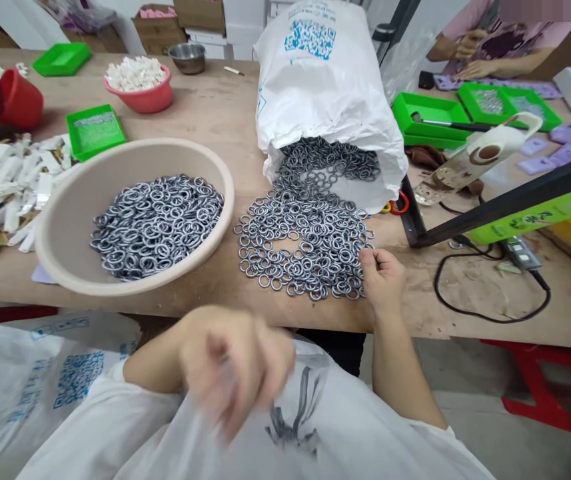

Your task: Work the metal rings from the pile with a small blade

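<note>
Many grey metal rings (315,247) lie spread on the table in front of me, spilling from the mouth of a white sack (325,87). At the right edge of this spread is my right hand (384,277), its fingers curled and pinched together; what they hold, if anything, is hidden. My left hand (238,367) hangs above my lap in front of the table edge, smeared by motion, so its grip is unclear. To the left stands a wide beige basin (65,220) with a heap of similar rings (160,227) inside.
White plastic pieces (5,180) are piled at far left, near a green tray (96,133). A pink bowl (140,97) stands behind. At right are a black metal frame (505,200), a cable (490,317) and a clear bottle (465,167). Another person's hands (472,57) are at the far right.
</note>
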Demonstrator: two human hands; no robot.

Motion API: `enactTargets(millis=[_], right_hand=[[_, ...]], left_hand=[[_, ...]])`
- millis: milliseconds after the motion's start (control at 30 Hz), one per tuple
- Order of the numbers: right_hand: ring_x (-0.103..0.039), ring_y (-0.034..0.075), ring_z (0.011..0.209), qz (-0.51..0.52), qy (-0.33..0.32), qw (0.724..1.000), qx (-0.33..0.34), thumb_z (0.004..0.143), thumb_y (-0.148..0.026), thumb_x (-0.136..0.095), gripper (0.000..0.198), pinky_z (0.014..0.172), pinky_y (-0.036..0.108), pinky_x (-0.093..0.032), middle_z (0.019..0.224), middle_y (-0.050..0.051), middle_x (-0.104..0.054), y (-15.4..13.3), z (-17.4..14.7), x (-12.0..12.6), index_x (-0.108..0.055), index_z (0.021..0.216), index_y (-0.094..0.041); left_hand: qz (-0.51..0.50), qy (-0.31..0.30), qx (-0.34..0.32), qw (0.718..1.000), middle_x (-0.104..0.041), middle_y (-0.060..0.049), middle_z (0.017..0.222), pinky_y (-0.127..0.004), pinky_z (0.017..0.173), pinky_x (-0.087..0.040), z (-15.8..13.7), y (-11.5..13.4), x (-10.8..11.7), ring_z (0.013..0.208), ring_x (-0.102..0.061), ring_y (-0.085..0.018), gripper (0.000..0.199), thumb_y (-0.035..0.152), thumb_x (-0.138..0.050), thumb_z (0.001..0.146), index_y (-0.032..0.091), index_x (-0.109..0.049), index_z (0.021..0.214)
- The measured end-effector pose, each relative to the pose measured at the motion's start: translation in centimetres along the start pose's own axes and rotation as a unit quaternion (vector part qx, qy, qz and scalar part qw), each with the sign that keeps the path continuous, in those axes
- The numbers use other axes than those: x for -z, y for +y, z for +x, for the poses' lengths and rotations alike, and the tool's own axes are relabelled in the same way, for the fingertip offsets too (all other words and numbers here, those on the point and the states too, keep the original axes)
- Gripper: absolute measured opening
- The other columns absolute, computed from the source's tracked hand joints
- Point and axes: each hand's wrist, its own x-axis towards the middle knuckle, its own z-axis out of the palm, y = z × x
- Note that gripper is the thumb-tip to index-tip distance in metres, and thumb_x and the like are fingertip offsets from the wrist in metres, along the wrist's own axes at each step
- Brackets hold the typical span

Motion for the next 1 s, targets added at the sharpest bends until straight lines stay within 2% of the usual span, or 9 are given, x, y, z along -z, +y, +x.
enactTargets(millis=[167,233,300,400,533,633,833,933,1000], right_hand=[[-0.046,0.015,0.061,-0.007,0.001,1.0,-0.021,0.089,-0.063,-0.052,0.05,0.061,0.03,-0.034,0.058,-0.002,-0.049,0.4,0.0,0.0,-0.059,0.066,-0.019],[-0.049,0.017,0.063,-0.001,0.003,1.0,-0.029,0.089,-0.065,-0.05,0.051,0.062,0.03,-0.036,0.061,0.0,-0.053,0.9,-0.1,-0.1,-0.059,0.068,-0.019],[-0.051,0.018,0.067,0.006,0.003,0.999,-0.033,0.089,-0.066,-0.049,0.052,0.064,0.031,-0.037,0.066,0.001,-0.057,1.4,-0.3,-0.2,-0.059,0.07,-0.019],[-0.052,0.018,0.068,-0.007,0.002,0.999,-0.037,0.089,-0.065,-0.049,0.049,0.066,0.031,-0.038,0.067,0.001,-0.055,1.8,-0.5,0.0,-0.056,0.069,-0.02],[-0.048,0.018,0.066,-0.02,0.005,0.999,-0.034,0.089,-0.063,-0.051,0.047,0.066,0.032,-0.037,0.065,-0.001,-0.05,1.6,-0.6,0.2,-0.054,0.069,-0.021],[-0.047,0.017,0.066,-0.008,-0.003,0.999,-0.031,0.089,-0.061,-0.051,0.045,0.066,0.031,-0.037,0.065,-0.001,-0.05,1.5,-0.8,0.1,-0.055,0.071,-0.02],[-0.046,0.016,0.067,0.01,-0.032,0.998,-0.046,0.087,-0.058,-0.056,0.042,0.064,0.03,-0.036,0.066,-0.001,-0.049,0.8,-0.9,-0.3,-0.054,0.07,-0.02],[-0.046,0.015,0.066,0.082,-0.057,0.993,-0.062,0.084,-0.056,-0.062,0.037,0.062,0.029,-0.038,0.069,-0.001,-0.055,-1.2,-1.0,-0.9,-0.064,0.081,-0.019],[-0.049,0.015,0.066,0.154,-0.099,0.982,-0.051,0.084,-0.054,-0.066,0.035,0.063,0.029,-0.041,0.075,0.0,-0.061,-2.9,-1.1,-1.6,-0.069,0.094,-0.02]], left_hand=[[0.164,0.098,0.148,0.97,-0.043,-0.023,0.156,-0.056,0.111,-0.036,4.4,-3.7,3.4,0.143,-0.04,-0.042,0.079,0.068,-0.041,0.09,0.018,-0.046,0.15],[0.217,0.124,0.204,0.946,-0.03,-0.026,0.162,-0.061,0.114,-0.031,6.1,-4.8,3.7,0.149,-0.03,-0.044,0.08,0.063,-0.037,0.094,0.011,-0.035,0.155],[0.256,0.126,0.205,0.936,-0.022,-0.028,0.164,-0.062,0.116,-0.028,7.5,-5.4,2.9,0.151,-0.025,-0.043,0.077,0.055,-0.035,0.098,0.007,-0.027,0.158],[0.297,0.133,0.127,0.937,-0.028,-0.025,0.163,-0.051,0.117,-0.032,8.6,-5.5,1.2,0.148,-0.034,-0.036,0.06,0.035,-0.034,0.102,0.007,-0.033,0.156],[0.314,0.174,0.085,0.93,-0.059,-0.016,0.143,-0.042,0.102,-0.048,8.7,-5.2,0.9,0.125,-0.06,-0.03,0.04,0.025,-0.039,0.1,0.017,-0.065,0.129],[0.286,0.193,0.065,0.936,-0.072,-0.012,0.121,-0.039,0.095,-0.051,8.8,-4.9,1.7,0.113,-0.065,-0.028,0.032,0.028,-0.043,0.1,0.019,-0.072,0.111],[0.181,0.233,-0.018,0.955,-0.065,-0.012,0.136,-0.046,0.112,-0.037,8.2,-3.7,1.9,0.131,-0.053,-0.029,0.018,0.025,-0.055,0.093,0.017,-0.071,0.092],[0.02,0.189,-0.037,0.981,-0.073,-0.009,0.108,-0.038,0.093,-0.047,6.8,-2.1,1.5,0.099,-0.064,-0.022,0.018,0.031,-0.056,0.093,0.017,-0.067,0.089],[-0.128,0.133,-0.045,0.982,-0.07,-0.004,0.087,-0.03,0.074,-0.047,5.7,-1.0,1.1,0.076,-0.06,-0.016,0.025,0.04,-0.056,0.093,0.017,-0.064,0.089]])
